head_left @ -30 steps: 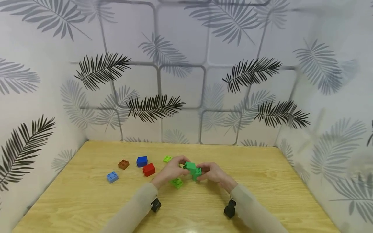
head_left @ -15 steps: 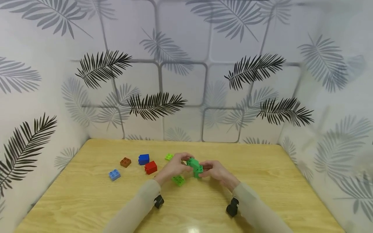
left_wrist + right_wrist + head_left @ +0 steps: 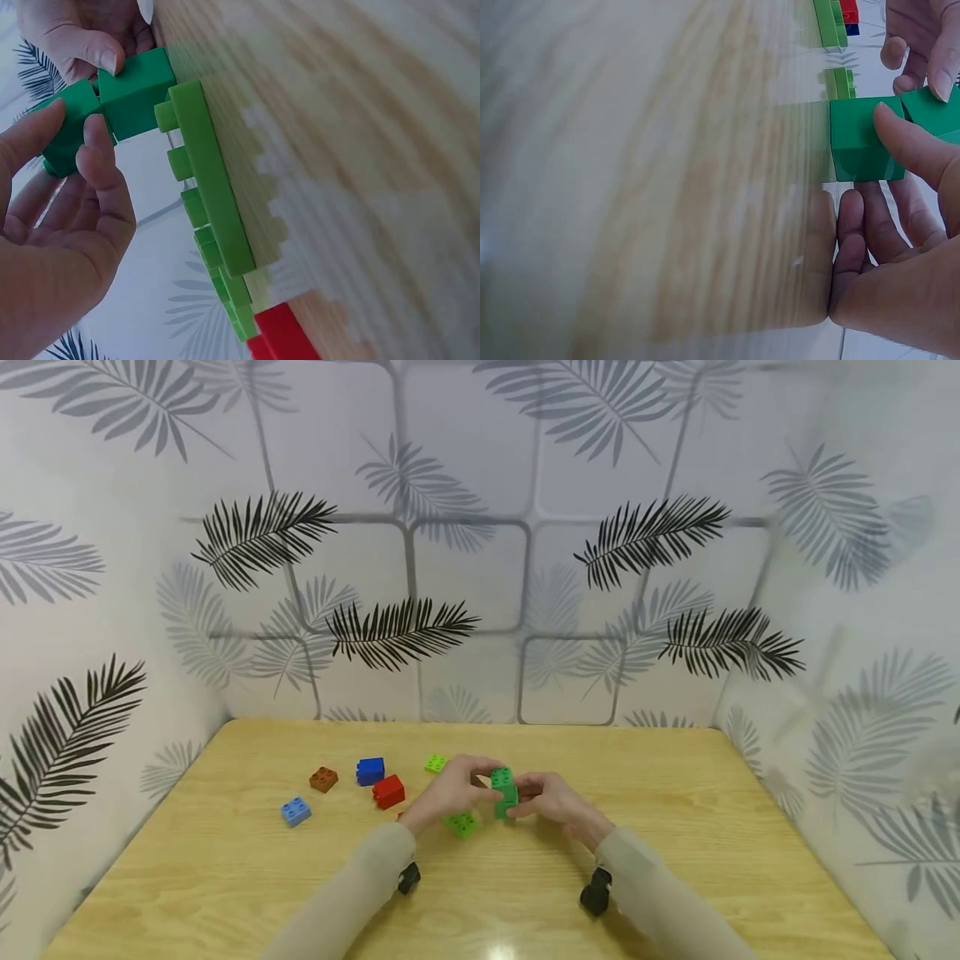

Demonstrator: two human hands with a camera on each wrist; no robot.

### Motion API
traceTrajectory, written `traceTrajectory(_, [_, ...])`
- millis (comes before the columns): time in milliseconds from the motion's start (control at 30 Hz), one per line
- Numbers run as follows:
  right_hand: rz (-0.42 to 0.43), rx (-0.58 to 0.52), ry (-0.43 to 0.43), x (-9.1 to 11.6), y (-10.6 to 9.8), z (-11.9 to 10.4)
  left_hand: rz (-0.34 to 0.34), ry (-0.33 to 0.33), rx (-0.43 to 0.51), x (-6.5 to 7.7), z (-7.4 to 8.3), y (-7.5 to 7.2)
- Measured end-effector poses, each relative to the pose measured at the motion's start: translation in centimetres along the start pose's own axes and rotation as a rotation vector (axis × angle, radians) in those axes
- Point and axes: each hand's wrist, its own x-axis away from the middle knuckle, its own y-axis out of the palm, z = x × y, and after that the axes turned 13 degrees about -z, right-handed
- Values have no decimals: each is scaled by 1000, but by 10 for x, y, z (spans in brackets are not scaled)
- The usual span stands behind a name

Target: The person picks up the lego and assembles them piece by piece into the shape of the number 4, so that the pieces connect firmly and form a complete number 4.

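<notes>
In the head view two green toy building bricks stand one over the other, the upper brick studs up on the lower brick. My left hand pinches the upper one between thumb and fingers from the left. From the right, my right hand holds the lower one, which rests at the tabletop. A thin wedge-shaped gap shows between the upper brick and the lower brick in the right wrist view, so the upper sits slightly tilted. My right thumb lies along the lower brick's side.
A light green brick lies just left of the pair, another light green brick behind my left hand. Farther left on the wooden table are red, blue, brown and light blue bricks. Patterned walls surround the table.
My left hand has turned the upper green brick from studs facing left to studs up and brought it over the lower one. My right hand keeps its grip on the lower brick.
</notes>
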Motion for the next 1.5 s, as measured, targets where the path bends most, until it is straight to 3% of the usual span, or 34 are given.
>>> traceTrajectory(333, [-14,15,-11,1,2,3,34,-30,-130,0,5,5])
traceTrajectory(567, [3,42,-14,2,-1,-1,-3,-25,-124,-4,9,6])
traceTrajectory(733, [17,71,-63,1,-3,-2,-31,-13,-171,-8,12,4])
traceTrajectory(1000, [-59,81,-100,6,-5,-2,-55,15,-243,-7,8,6])
traceTrajectory(1200, [-90,36,-85,15,-9,-8,-62,23,-213,-6,12,3])
traceTrajectory(1500, [-46,-18,-132,17,-6,-10,-106,-53,-175,-3,9,-5])
